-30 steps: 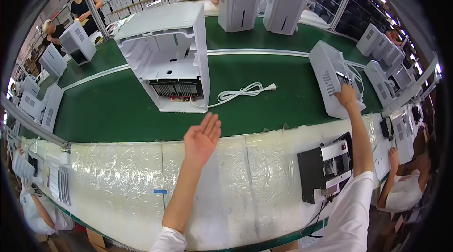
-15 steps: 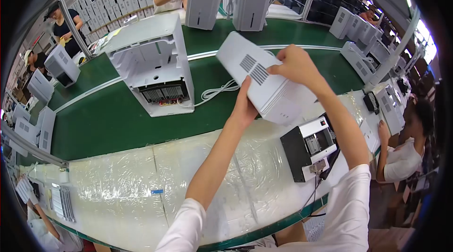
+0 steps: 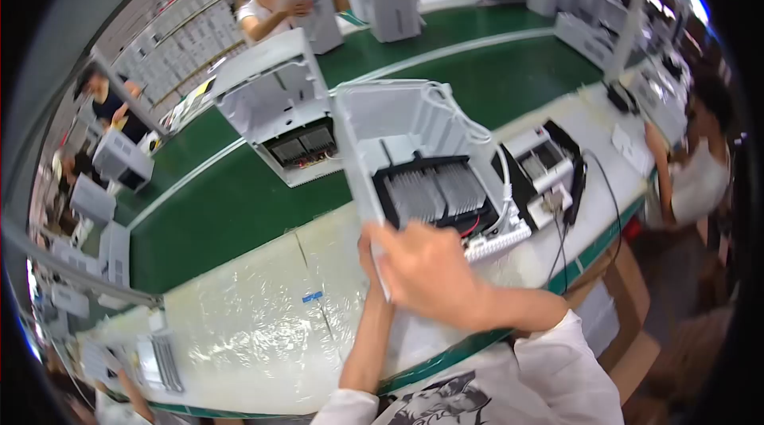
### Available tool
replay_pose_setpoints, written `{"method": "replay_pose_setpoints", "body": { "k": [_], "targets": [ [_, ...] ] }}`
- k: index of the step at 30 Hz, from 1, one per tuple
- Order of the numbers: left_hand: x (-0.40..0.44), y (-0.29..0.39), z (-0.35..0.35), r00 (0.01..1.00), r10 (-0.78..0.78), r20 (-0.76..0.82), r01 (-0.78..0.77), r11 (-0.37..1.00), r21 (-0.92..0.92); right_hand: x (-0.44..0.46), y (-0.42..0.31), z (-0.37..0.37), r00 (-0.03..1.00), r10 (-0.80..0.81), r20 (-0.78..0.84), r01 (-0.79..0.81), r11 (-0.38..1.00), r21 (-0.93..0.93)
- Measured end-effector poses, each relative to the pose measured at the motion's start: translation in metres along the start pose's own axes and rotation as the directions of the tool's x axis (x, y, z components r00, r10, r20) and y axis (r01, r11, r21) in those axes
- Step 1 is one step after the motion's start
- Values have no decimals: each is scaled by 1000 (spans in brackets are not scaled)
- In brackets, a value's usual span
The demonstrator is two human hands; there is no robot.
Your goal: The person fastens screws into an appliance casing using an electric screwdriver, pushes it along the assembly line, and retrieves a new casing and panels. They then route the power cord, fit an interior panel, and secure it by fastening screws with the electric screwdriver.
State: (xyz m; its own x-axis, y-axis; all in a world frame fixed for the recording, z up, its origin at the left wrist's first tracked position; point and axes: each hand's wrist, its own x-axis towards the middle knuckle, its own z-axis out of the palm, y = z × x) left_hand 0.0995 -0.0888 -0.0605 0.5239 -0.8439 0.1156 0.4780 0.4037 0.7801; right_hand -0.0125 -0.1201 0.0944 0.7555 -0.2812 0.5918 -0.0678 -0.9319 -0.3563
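White casing (image 3: 395, 127) is partly hidden by the hands (image 3: 428, 272).

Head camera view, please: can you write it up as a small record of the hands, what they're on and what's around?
Right hand: right hand, blurred, at the near end of an open white housing
Left hand: left hand, partly hidden, at the housing's near left edge
Inside housing: metal fins in a black frame
Cord: white cord, along the housing's right side
Beyond: second open housing on a green surface
Right side: black-and-white device on the bench
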Motion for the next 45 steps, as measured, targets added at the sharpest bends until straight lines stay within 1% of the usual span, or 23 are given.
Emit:
{"method": "replay_pose_setpoints", "body": {
  "k": [7, 9, 14, 15, 17, 19, 20, 21, 23, 25, 26, 27, 28, 29, 31, 33, 35, 37, 38, 41, 43, 44, 45],
  "targets": [
    [-155, 4, -50, 941, -4, -338, 122, 936, 329, -118, -89, 62, 994, 46, 103, -63, 984, 167],
    [-177, 15, -61, 913, 43, -406, 142, 899, 414, -132, -106, 75, 999, 14, 48, -22, 984, 175],
    [-178, 50, -76, 840, 237, -488, 149, 765, 627, -147, -115, 106, 978, -188, 85, 166, 961, 223],
    [-170, 59, -76, 835, 283, -472, 141, 719, 680, -149, -117, 114, 971, -222, 86, 195, 950, 244],
    [-152, 77, -76, 827, 376, -417, 113, 617, 779, -146, -110, 113, 956, -275, -101, 292, 919, 265],
    [-129, 98, -80, 831, 443, -336, 92, 487, 869, -143, -102, 89, 944, -238, -229, 298, 913, 278],
    [-114, 109, -84, 845, 465, -263, 68, 395, 916, -141, -91, 81, 891, -181, -416, 286, 936, 204],
    [-100, 119, -88, 854, 485, -189, 40, 301, 953, -144, -75, 60, 881, -141, -453, 231, 962, 149],
    [-64, 130, -63, 848, 498, 182, -214, 7, 977, -163, -28, -1, 850, -74, -522, 121, 991, 56],
    [-27, 130, -47, 904, 331, 271, -283, -14, 959, -200, 21, -44, 622, 31, -782, -155, 984, -84],
    [-17, 120, -12, 951, 213, 226, -250, 94, 964, -238, 52, -41, 585, 39, -810, -342, 918, -202],
    [-7, 105, 17, 936, 133, 327, -335, 37, 942, -283, 75, -63, 542, 383, -748, -526, 849, 53],
    [2, 89, 43, 904, 50, 424, -424, -14, 905, -323, 105, -72, 336, 464, -820, -721, 686, 93],
    [13, 72, 75, 857, -35, 514, -516, -59, 855, -359, 132, -80, 13, 480, -877, -786, 547, 288],
    [18, 27, 152, 764, -214, 609, -610, 67, 789, -464, 190, -82, -356, 532, -768, -825, 207, 525],
    [21, -29, 224, 694, -339, 635, -625, 153, 765, -615, 255, -33, -577, 595, -559, -775, -182, 606],
    [24, -95, 296, 526, -402, 749, -778, 128, 615, -666, 281, -24, -588, 655, -475, -806, -519, 283],
    [22, -165, 355, 429, -432, 793, -793, 239, 560, -709, 310, 6, -581, 751, -313, -813, -520, 261],
    [23, -202, 373, 390, -419, 820, -841, 199, 502, -723, 317, 18, -568, 794, -219, -819, -518, 245],
    [43, -311, 389, 282, -401, 871, -930, 108, 351, -713, 330, 18, -344, 937, -50, -936, -338, 100],
    [60, -365, 374, 258, -452, 854, -940, 88, 330, -713, 339, 29, -202, 976, -85, -970, -211, -122],
    [58, -380, 366, 229, -372, 899, -968, 13, 252, -716, 343, 32, -124, 988, -93, -962, -143, -234],
    [56, -386, 362, 246, -347, 905, -960, 43, 278, -717, 343, 29, -98, 992, -79, -973, -112, -200]
  ]
}}
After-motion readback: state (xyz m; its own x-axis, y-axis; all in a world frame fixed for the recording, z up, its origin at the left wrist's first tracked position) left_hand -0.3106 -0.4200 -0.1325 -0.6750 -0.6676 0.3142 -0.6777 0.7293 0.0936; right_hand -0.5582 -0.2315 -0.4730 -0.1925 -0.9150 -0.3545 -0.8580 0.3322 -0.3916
